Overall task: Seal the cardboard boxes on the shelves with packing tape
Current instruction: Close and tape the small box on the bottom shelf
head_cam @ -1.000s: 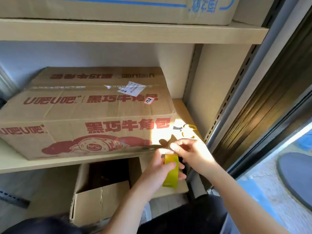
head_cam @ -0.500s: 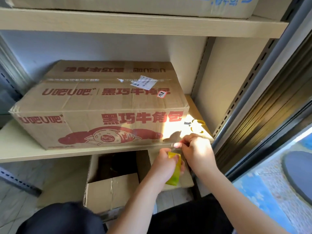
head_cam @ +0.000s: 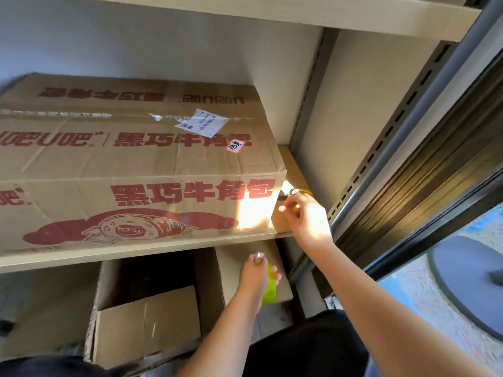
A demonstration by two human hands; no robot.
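A big cardboard box (head_cam: pixel 141 164) with red print lies on the middle shelf (head_cam: pixel 81 258), clear tape along its top seam. My left hand (head_cam: pixel 255 276) grips a yellow-green roll of packing tape (head_cam: pixel 269 289) below the shelf edge. On the shelf just right of the box, my right hand (head_cam: pixel 304 216) curls its fingers over the yellow-handled scissors (head_cam: pixel 298 192); most of the scissors is hidden under the hand.
An open cardboard box (head_cam: pixel 147 319) with raised flaps stands under the shelf. A slotted metal upright (head_cam: pixel 307 99) and the shelf's side panel close in the right. Another shelf board (head_cam: pixel 272 12) runs overhead. A dark door frame (head_cam: pixel 424 191) is on the right.
My right hand left the tape and moved up right onto the scissors on the shelf. My left hand lowered with the roll. The view came closer to the box.
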